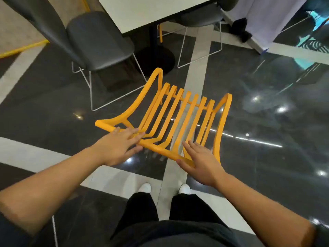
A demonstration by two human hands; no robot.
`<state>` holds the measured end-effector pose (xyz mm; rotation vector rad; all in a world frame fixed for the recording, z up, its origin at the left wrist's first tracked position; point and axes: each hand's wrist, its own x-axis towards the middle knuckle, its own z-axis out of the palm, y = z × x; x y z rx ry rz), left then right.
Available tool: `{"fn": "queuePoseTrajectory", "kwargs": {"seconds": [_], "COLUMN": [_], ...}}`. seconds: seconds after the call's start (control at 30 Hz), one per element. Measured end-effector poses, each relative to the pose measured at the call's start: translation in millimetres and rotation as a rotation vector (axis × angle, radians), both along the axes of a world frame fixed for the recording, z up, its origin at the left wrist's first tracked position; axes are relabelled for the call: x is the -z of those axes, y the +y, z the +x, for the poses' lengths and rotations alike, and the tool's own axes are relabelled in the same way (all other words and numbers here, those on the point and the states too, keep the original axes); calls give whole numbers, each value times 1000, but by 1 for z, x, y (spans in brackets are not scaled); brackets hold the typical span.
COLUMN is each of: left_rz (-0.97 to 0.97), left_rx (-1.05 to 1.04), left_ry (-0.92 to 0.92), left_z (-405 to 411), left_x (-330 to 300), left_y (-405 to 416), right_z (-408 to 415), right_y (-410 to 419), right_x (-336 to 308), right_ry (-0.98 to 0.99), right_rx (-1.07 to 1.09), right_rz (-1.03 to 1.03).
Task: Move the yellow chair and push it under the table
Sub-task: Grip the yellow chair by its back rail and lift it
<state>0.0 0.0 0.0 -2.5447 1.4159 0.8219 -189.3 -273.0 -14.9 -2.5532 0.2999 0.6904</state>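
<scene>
The yellow slatted chair point(156, 149) stands on the dark polished floor directly in front of me, seat pointing toward the white table point(142, 13). My left hand point(117, 145) lies over the left end of the backrest's top rail, fingers stretched across it and thumb below. My right hand point(201, 161) is at the right end of that rail, thumb against it and fingers spread over the slats. Neither hand is closed around the rail. The chair's legs are hidden beneath the seat.
The table stands on a black pedestal base point(154, 56). A grey chair with white wire legs point(99, 41) sits at its left side, another grey chair point(201, 16) at its right. My white shoes point(145, 187) are just behind the yellow chair. A white panel point(258, 24) stands far right.
</scene>
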Motion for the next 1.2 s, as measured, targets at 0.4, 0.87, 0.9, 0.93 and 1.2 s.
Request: {"fn": "queuePoseTrajectory", "kwargs": {"seconds": [0.4, 0.87, 0.9, 0.93, 1.2], "left_rz": [-73, -252, -255, -267, -339], "left_rx": [65, -85, -90, -92, -105], "left_ry": [-139, -281, -304, -327, -426], "left_z": [32, 11, 8, 6, -6], "left_x": [30, 54, 56, 58, 70], "left_y": [-4, 7, 7, 8, 16], "right_z": [-21, -20, -20, -20, -28], "right_y": [43, 68, 72, 75, 96], "right_x": [8, 40, 43, 46, 70], "right_ry": [20, -184, -197, -213, -409], "right_rx": [342, 547, 562, 570, 666], "right_rz": [-109, -352, -390, -439, -629]}}
